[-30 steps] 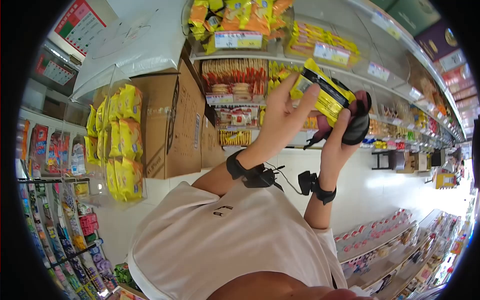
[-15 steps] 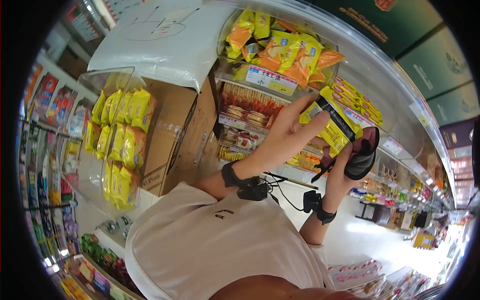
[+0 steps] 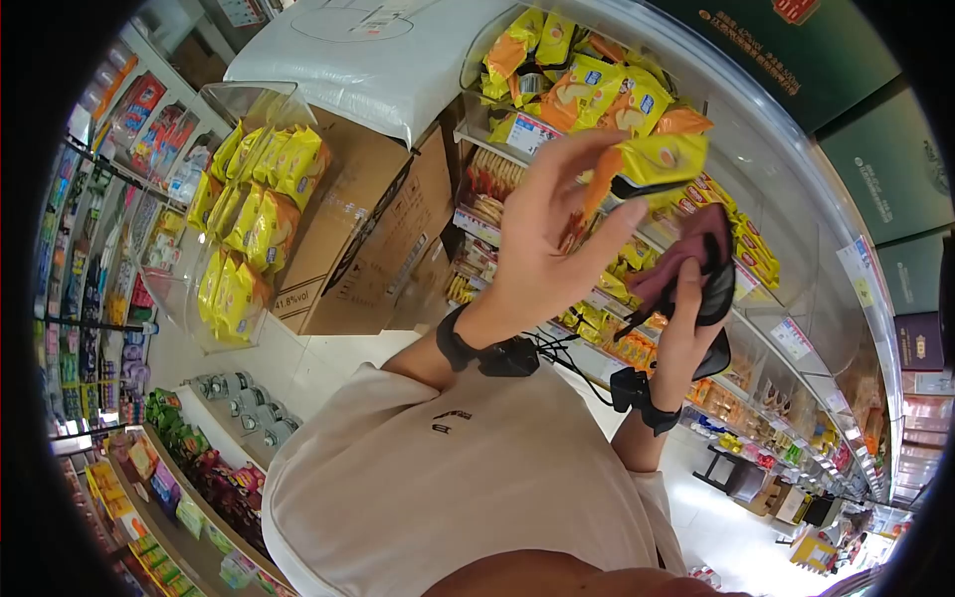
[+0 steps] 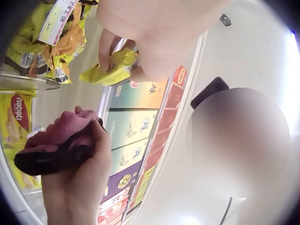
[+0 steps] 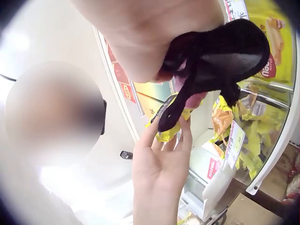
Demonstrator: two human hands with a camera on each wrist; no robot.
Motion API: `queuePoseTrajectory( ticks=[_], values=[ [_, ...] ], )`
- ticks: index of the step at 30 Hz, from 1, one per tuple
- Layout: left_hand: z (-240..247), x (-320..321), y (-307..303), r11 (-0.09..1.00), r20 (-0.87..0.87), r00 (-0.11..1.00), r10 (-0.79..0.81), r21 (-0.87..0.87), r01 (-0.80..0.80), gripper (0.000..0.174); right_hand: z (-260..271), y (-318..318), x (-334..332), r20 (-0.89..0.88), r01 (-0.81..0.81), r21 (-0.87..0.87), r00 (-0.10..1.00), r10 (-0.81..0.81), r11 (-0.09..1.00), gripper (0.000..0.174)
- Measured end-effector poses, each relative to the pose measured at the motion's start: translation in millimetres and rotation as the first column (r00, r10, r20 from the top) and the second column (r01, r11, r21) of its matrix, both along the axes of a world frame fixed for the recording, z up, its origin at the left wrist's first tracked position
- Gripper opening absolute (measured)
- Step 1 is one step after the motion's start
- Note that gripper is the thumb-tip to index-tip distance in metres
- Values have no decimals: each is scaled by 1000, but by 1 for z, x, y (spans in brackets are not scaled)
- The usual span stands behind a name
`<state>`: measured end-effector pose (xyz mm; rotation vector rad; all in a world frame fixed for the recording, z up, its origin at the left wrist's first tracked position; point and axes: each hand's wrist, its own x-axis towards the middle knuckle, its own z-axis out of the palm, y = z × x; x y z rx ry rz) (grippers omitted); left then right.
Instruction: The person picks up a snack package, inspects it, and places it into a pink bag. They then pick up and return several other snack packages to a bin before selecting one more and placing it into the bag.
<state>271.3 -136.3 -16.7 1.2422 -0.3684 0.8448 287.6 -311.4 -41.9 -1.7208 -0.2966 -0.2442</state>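
In the head view my left hand holds a small yellow and orange snack packet at its fingertips, tilted and slightly blurred. In the left wrist view that packet hangs beneath my curled fingers. My right hand grips a folded pink and black cloth item with a dark strap; what kind of item it is I cannot tell. Seen from the right wrist, its black rounded side covers part of the packet. Behind my left hand is a clear shelf bin of similar yellow and orange packets.
A clear rack of yellow packets hangs at the left, beside cardboard boxes topped by a white sack. Shelves with price tags curve down the right side, with green boxes above. Low shelves of goods stand lower left.
The packet has turned from its black-panelled back to another side and moved up, away from the cloth item. My right hand still grips the cloth. The head view has shifted relative to the shelves.
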Motion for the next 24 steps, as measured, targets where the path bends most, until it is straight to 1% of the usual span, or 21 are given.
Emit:
queuePoseTrajectory(
  ticks=[1,2,4,5,6,7,9,10,13,14,15,16,17,18,21,22,24],
  values=[
    [0,1,1,998,23,998,64,25,-64,46,7,5,-1,14,29,42,999,-29,999,24],
    [1,-2,1,999,-29,999,21,41,-20,45,10,10,-1,25,59,84,998,-62,995,24],
    [0,-9,-6,979,-126,986,-109,156,129,51,8,25,9,303,77,58,949,-91,995,34],
    [-1,-12,-10,958,-177,970,-166,205,202,54,5,24,13,371,80,-29,926,-64,996,36],
    [-5,-12,-17,967,-111,991,-73,236,97,53,2,24,18,440,91,-110,898,-34,990,39],
    [-5,-12,-21,988,-102,991,-86,118,98,53,-1,23,22,505,109,-183,863,-2,977,41],
    [-3,-14,-25,988,-80,991,-104,-122,94,53,-6,17,13,257,-97,-246,953,162,964,41],
    [-5,-9,-19,991,-13,997,-74,-112,72,53,1,16,13,204,-207,-294,940,273,933,37],
    [-1,-1,-4,990,73,987,140,-44,-137,54,-11,15,16,305,-182,-206,922,240,961,34],
    [-3,4,6,955,92,952,292,29,-296,52,-9,13,13,191,-198,-99,958,214,975,35],
    [-5,7,17,888,95,899,428,141,-437,50,0,9,10,84,-227,-35,970,229,973,37],
    [-9,9,29,790,112,827,551,250,-560,48,0,6,10,58,-234,17,971,232,972,38],
    [-14,14,40,664,144,739,658,351,-660,46,0,3,10,30,-237,69,971,236,969,39],
    [-20,24,51,616,151,697,701,365,-698,41,-2,1,12,35,-223,61,975,221,973,39],
    [-18,40,78,425,250,678,691,619,-661,41,-11,-3,16,46,-186,48,982,184,981,40],
    [-18,44,82,406,274,654,705,599,-690,42,-11,-4,15,47,-180,55,983,178,982,40],
    [-15,48,86,498,190,677,711,543,-676,40,-9,-6,13,37,-175,54,984,173,983,40]
  ],
)
